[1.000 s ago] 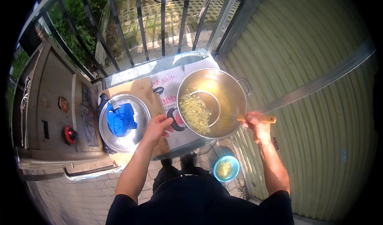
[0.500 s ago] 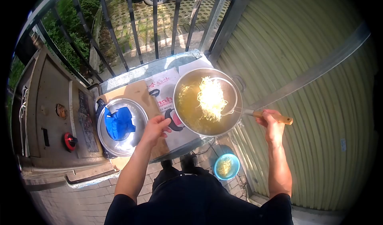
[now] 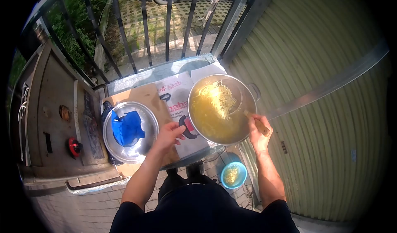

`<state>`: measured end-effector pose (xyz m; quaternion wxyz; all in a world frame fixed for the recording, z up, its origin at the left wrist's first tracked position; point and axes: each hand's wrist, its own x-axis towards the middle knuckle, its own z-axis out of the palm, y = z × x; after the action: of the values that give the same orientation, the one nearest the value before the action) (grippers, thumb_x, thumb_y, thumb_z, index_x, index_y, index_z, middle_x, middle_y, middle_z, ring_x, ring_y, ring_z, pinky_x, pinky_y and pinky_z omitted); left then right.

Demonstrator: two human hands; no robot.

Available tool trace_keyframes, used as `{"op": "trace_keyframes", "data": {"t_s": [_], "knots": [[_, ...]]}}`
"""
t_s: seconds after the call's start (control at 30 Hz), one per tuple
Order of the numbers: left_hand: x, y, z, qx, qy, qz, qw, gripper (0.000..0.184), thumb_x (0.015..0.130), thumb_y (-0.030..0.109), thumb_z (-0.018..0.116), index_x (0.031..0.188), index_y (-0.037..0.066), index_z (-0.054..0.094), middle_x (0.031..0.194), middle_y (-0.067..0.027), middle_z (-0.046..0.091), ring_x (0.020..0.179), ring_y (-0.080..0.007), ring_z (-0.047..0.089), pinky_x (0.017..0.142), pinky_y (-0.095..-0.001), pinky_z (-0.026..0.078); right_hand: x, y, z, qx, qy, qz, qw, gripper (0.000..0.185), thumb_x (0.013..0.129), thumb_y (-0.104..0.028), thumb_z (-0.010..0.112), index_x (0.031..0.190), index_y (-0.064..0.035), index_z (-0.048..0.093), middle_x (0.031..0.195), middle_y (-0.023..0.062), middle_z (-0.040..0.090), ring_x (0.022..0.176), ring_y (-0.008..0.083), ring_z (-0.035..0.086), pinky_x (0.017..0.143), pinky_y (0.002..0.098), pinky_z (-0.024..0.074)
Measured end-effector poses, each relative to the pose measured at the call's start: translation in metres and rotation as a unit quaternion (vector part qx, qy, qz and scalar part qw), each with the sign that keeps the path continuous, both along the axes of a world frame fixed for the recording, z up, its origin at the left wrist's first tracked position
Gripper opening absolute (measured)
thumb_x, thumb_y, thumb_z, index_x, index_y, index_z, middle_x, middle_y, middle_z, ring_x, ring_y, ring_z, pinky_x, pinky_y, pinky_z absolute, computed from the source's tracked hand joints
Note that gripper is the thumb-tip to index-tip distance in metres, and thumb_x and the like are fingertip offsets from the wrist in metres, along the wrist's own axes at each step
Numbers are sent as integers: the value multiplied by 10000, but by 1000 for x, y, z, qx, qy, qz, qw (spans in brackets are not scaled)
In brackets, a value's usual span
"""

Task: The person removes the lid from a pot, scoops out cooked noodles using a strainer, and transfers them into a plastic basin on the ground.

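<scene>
My right hand point(image 3: 259, 134) is closed around the wooden handle of a wire strainer point(image 3: 241, 98). Pale noodles point(image 3: 219, 97) lie in the strainer, low in the yellowish liquid of a large metal pot point(image 3: 192, 121). Part of the strainer is hidden by noodles and liquid. Left of the pot, my left hand point(image 3: 168, 137) has its fingers loosely apart and holds nothing. Its thumb tip is close to the pot's dark side handle point(image 3: 191, 130); whether they touch I cannot tell.
A metal lid or basin point(image 3: 108, 144) with a blue cloth point(image 3: 127, 128) sits at left on cardboard point(image 3: 142, 93). A light-blue bowl point(image 3: 245, 176) with noodles stands on the paving. Black railings point(image 3: 167, 26) rise behind, a corrugated wall point(image 3: 322, 109) at right, a metal cabinet point(image 3: 56, 121) at left.
My right hand has moved left toward the pot, and the strainer with noodles has gone down into the liquid. My left hand stays beside the pot handle. The view has shifted slightly.
</scene>
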<state>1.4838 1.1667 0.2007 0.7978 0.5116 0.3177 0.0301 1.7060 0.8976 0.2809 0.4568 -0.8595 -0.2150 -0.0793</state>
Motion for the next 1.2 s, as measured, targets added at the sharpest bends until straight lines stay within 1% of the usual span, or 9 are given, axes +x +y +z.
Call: {"op": "trace_keyframes", "data": {"t_s": [0.17,0.27,0.33,0.4,0.47,0.6,0.7,0.9,1.2], "knots": [[1,1,1,-3,6,-6,1000,307,979,306,720,1158,59,691,997,-20,720,792,-129,674,630,-274,512,-7,1,-19,50,102,13,993,197,921,-151,739,1057,-9,747,955,112,777,851,201,749,795,333,581],[0,0,1,-3,9,-7,1000,307,981,306,714,1163,60,690,1004,-20,720,796,-131,674,631,-277,513,-10,-8,-15,104,195,30,975,184,937,-83,704,1043,65,677,920,161,741,788,225,739,737,332,619],[1,0,0,-2,9,-7,1000,305,982,306,711,1163,61,690,1007,-21,720,799,-131,674,631,-277,512,-4,-21,-17,191,310,26,931,211,943,-56,682,1085,92,633,959,217,721,783,271,744,732,359,643],[1,0,0,-1,8,-7,1000,304,983,305,709,1164,61,689,1010,-21,719,801,-132,674,632,-277,511,-4,-28,-17,220,320,23,921,254,930,-85,708,1083,100,626,909,215,731,715,260,724,690,370,617],[2,0,0,-1,11,-8,1000,302,985,303,704,1163,61,689,1010,-22,718,808,-133,674,634,-276,511,-8,-29,-5,241,361,-25,901,202,925,-50,661,1063,95,630,900,202,723,689,250,706,667,369,604],[2,-1,2,8,13,-9,1000,298,985,302,704,1162,62,688,1007,-22,716,813,-133,674,635,-274,511,-4,-42,1,244,366,-42,897,197,913,-27,612,1067,96,621,881,194,711,670,247,685,649,372,593],[2,0,-1,10,13,-10,1000,291,984,299,706,1160,68,689,1006,-17,715,806,-131,675,631,-272,511,2,-58,5,249,391,-29,886,222,938,-34,628,1108,105,590,957,234,704,722,285,726,655,347,627],[3,-1,3,8,19,-6,1000,271,986,297,705,1145,78,696,986,-11,720,784,-119,673,624,-272,512,11,-78,13,295,316,-68,899,219,941,-57,651,1087,99,602,961,218,702,700,271,716,644,329,626],[0,1,1,6,13,-22,1000,246,997,290,693,1122,78,692,978,-16,728,783,-122,669,633,-276,515,-6,-82,29,288,269,-106,913,232,943,-76,671,1090,93,612,988,213,705,790,281,735,679,340,638]]}}
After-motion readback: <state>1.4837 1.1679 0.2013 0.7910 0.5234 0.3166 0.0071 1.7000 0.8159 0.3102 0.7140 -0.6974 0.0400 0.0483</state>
